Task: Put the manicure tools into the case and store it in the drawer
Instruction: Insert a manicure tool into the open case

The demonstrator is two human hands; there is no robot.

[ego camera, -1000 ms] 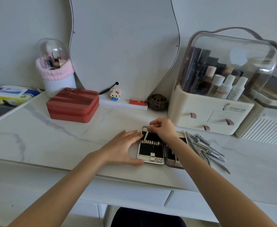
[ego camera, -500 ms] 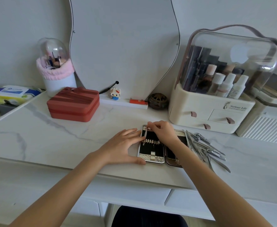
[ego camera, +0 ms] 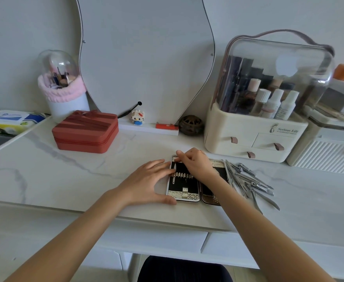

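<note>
the tabletop (ego camera: 44, 169) is smooth white marble-look stone with grey veins. the case (ego camera: 184, 187) has a matt black lining and shiny, textured silver edging. the loose manicure tools (ego camera: 250, 180) at its right are bright polished metal — the red box (ego camera: 85, 132), upper left, looks matt and leathery.

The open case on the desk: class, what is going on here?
A person is loading a manicure case that lies open on the desk. The left hand rests flat against the case's left edge, steadying it. The right hand pinches a thin tool and is fitting it into the case's left half. The remaining tools lie in a loose pile right of the case.
</note>
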